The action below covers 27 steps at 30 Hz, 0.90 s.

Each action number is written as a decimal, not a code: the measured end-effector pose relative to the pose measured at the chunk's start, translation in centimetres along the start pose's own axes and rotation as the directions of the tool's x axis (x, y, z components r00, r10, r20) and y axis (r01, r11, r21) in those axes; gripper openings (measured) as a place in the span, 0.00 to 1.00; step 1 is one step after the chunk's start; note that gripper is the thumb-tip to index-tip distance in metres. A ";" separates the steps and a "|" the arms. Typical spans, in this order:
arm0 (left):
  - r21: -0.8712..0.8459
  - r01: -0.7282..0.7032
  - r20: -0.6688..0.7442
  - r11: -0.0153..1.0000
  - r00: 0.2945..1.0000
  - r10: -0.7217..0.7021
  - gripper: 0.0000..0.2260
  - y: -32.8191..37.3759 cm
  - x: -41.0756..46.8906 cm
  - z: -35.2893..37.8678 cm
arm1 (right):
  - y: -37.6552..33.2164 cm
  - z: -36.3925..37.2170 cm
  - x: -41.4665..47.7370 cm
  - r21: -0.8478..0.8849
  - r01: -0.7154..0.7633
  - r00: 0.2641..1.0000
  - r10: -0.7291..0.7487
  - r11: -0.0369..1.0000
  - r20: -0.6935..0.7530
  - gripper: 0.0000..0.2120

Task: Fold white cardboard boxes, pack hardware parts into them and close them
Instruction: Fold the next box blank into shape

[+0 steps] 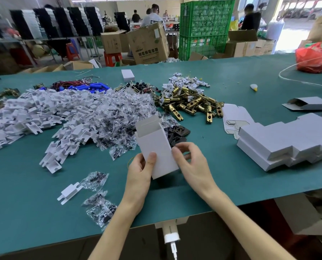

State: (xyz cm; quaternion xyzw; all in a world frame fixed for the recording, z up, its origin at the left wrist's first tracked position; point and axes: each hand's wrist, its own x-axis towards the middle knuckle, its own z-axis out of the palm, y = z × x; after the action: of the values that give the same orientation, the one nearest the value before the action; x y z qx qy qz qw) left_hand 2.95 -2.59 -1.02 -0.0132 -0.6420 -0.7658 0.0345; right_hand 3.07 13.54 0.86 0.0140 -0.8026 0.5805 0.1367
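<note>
Only one camera is looking here. It is sitting on the person's head and is pointing forward and down at the green desk. It is hanging close over the near edge, so the white box in the middle is looking big. The wide lens is bending the edges and is also catching the green crates far behind.

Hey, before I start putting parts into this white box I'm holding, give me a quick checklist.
1. Small white cardboard box gripped by left hand and right hand: ok.
2. Top flap open: ok.
3. Bottom end closed: cannot tell, it faces away.
4. Pile of brass latch bolts lying beyond the box: ok.
5. A hand free for picking: not ok.
</note>
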 end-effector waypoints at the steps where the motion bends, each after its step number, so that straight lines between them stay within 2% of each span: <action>1: 0.010 0.004 0.000 1.000 1.000 -0.004 0.19 -0.1 0.0 0.0 | 0.1 -0.4 1.3 -0.034 0.001 0.999 -0.002 0.999 -0.033 0.11; 5: 0.057 0.019 0.004 0.998 1.000 -0.019 0.17 -0.2 0.1 0.0 | 1.0 -1.6 7.5 -0.205 0.021 0.999 -0.030 0.979 -0.043 0.09; 9: 0.089 0.037 0.009 0.995 0.999 -0.038 0.17 -0.1 0.1 0.1 | 2.7 -1.7 13.2 -0.488 0.017 0.996 0.030 0.873 0.087 0.18; 12: 0.106 0.049 0.006 0.993 0.999 -0.050 0.16 0.0 0.3 0.2 | 3.5 -0.9 16.0 -0.574 0.083 0.976 0.050 0.815 0.212 0.21; 15: 0.115 0.058 0.004 0.992 0.998 -0.059 0.15 0.2 0.2 0.1 | 3.8 0.4 17.7 -0.607 0.122 0.957 0.069 0.785 0.282 0.22; 18: 0.113 0.065 0.007 0.991 0.998 -0.066 0.16 0.4 0.1 0.2 | 4.1 0.9 18.9 -0.620 0.092 0.960 0.095 0.779 0.262 0.23; 24: 0.112 0.068 0.004 0.991 0.998 -0.069 0.17 0.4 0.3 0.1 | 4.2 0.8 18.5 -0.593 0.167 0.984 -0.093 0.788 0.154 0.18; 27: 0.125 0.055 0.017 0.991 0.998 -0.057 0.17 0.3 0.1 0.2 | 3.7 1.0 18.4 -0.626 0.159 0.984 -0.070 0.763 0.165 0.17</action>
State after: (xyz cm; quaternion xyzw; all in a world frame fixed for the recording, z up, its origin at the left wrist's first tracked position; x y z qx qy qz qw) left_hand 2.84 -2.49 -0.69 -0.0009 -0.6888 -0.7249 0.0070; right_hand -15.52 16.37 1.49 0.0541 -0.9564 0.2627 0.1157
